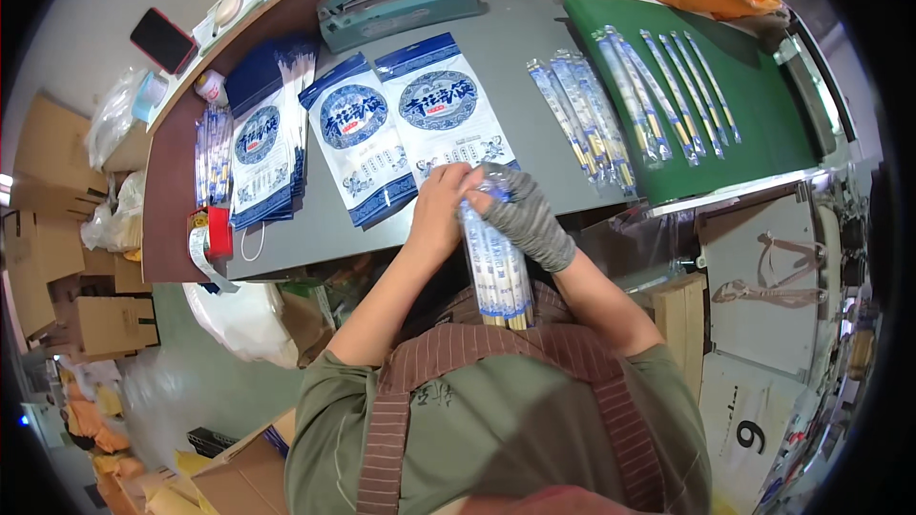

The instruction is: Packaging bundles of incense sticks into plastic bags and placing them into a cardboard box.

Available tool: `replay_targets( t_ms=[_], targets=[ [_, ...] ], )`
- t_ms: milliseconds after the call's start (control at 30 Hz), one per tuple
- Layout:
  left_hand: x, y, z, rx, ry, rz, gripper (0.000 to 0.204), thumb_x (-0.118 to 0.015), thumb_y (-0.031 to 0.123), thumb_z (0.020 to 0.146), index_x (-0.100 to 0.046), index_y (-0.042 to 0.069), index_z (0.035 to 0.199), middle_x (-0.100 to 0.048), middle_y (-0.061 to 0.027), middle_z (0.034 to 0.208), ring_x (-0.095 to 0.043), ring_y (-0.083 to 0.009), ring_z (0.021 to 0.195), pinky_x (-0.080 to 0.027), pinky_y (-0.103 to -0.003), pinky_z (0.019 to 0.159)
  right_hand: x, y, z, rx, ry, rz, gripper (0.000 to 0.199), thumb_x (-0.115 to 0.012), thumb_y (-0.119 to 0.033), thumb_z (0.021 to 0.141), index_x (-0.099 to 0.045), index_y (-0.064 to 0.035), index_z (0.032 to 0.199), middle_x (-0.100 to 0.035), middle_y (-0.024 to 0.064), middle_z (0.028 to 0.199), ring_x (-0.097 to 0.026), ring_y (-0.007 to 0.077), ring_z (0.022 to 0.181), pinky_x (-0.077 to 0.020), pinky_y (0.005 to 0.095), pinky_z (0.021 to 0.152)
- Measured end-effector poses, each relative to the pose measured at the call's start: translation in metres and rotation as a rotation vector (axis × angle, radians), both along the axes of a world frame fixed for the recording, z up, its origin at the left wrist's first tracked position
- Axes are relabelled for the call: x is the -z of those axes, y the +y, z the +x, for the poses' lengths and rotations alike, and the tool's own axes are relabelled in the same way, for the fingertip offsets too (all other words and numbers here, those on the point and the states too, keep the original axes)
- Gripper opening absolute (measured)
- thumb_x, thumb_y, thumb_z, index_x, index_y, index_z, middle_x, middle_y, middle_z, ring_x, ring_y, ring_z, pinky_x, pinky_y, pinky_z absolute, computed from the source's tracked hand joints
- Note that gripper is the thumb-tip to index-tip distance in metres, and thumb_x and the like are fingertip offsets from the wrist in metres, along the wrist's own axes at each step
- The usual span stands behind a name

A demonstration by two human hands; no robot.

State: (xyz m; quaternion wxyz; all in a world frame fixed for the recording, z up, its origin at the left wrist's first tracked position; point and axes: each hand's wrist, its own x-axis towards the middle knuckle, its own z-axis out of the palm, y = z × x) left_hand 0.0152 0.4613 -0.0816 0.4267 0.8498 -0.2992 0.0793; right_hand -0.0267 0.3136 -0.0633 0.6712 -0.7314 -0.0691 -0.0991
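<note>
A bundle of chopsticks in blue-and-white printed wrappers (494,272) hangs in front of my apron, its pale stick ends pointing down toward me. My right hand (530,219), in a grey fingerless glove, is closed around the top of the bundle. The bare fingers of my left hand (442,210) pinch at the same upper end, touching the right hand. Just beyond my hands, two blue-and-white printed pouches (437,105) lie flat side by side on the grey table (382,48). Further right rests a group of wrapped chopsticks (582,114).
A green conveyor belt (763,114) on the right carries several wrapped chopsticks. At the back stands a teal bag sealer (401,14). Stacked pouches (260,148), more wrapped chopsticks (213,153) and a red tape dispenser (218,231) sit on the left. A phone (163,40) lies on the ledge.
</note>
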Motion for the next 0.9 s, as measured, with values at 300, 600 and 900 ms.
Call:
replay_targets(
  t_ms=[300,600,900],
  targets=[
    [0.019,0.034,0.024,0.188,0.221,-0.121,0.04,-0.065,0.009,0.077,-0.058,0.002,0.115,-0.058,-0.0129,0.116,-0.052,-0.0297,0.114,-0.041,-0.038,0.096,0.002,0.034,0.015,-0.19,-0.158,0.017,0.019,-0.061,-0.02,0.087,-0.067,-0.0042,0.095,-0.067,0.0047,0.089,-0.06,0.0129,0.085,-0.0462,0.0291,0.082],
    [0.027,0.024,0.018,-0.127,0.477,-0.23,0.027,-0.066,0.0,0.084,-0.063,0.0,0.111,-0.068,-0.0089,0.093,-0.064,-0.0138,0.085,-0.049,-0.026,0.079,0.043,0.013,0.025,-0.037,0.137,-0.183,0.031,-0.064,-0.029,0.085,-0.065,-0.0028,0.101,-0.066,0.019,0.09,-0.063,0.034,0.084,-0.0502,0.0384,0.079],
    [0.003,0.01,-0.031,0.052,-0.354,-0.267,0.023,-0.067,-0.01,0.074,-0.065,0.001,0.094,-0.067,-0.0123,0.088,-0.063,-0.0282,0.076,-0.05,-0.033,0.065,0.035,0.009,-0.019,0.035,0.567,0.59,0.028,-0.063,-0.02,0.086,-0.061,0.002,0.104,-0.064,0.0187,0.093,-0.064,0.0272,0.085,-0.0496,0.0382,0.074]
  ],
)
